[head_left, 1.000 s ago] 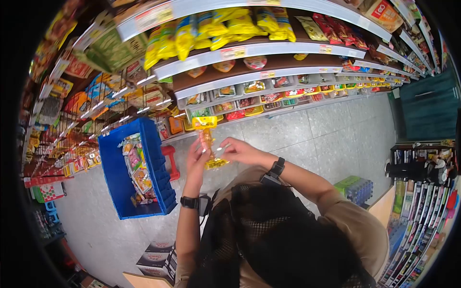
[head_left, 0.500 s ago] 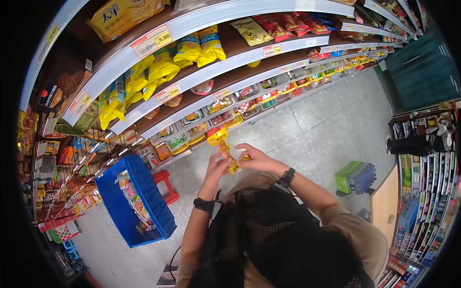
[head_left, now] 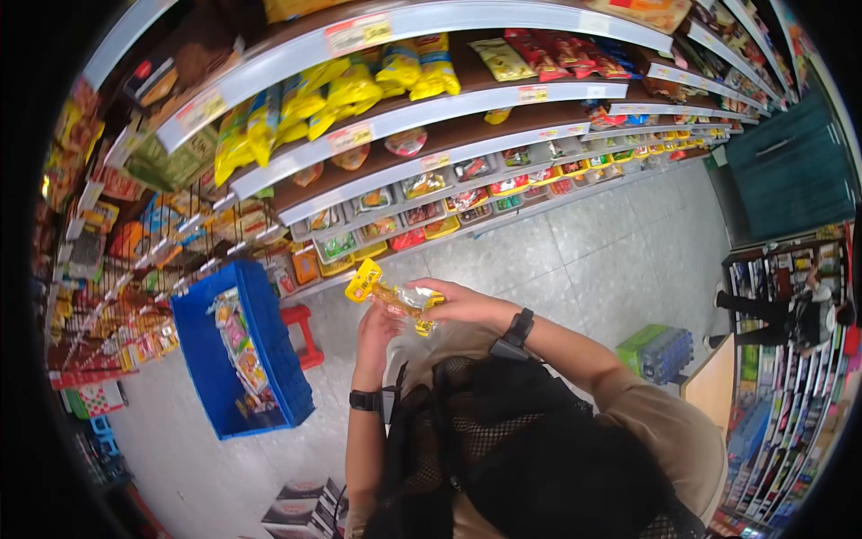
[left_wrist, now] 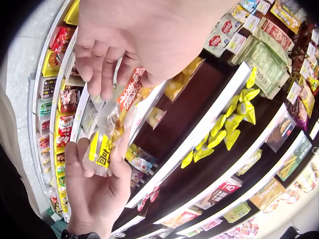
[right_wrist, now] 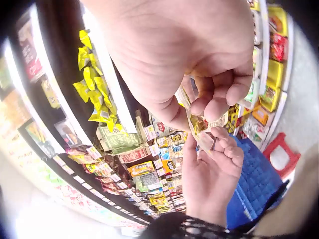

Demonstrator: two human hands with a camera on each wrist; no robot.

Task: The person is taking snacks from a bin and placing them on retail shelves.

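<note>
A long snack packet (head_left: pixel 395 301) with clear wrap, yellow ends and brown food inside is held up in front of the body, slanting with its header to the upper left. My left hand (head_left: pixel 379 334) pinches its middle from below, thumb on one side and fingers on the other, as the right wrist view shows. The lower yellow end (left_wrist: pixel 102 152) lies between the thumb and fingers of my right hand (left_wrist: pixel 99 194). Seen close in the right wrist view, the right thumb and curled fingers cover part of the packet.
A blue crate (head_left: pixel 285 359) with packaged snacks inside stands at left, beside a red stool (head_left: pixel 303 337). Shelves with yellow bags (head_left: pixel 355 85) and snack trays (head_left: pixel 422 184) curve across the front. A wrapped bottle pack (head_left: pixel 660 352) stands at right; another person (head_left: pixel 799 314) is beyond it.
The packet has turned from upright to slanting, its header swinging to the left. My right hand has come in from beside the lower end to hold it. The head view has shifted.
</note>
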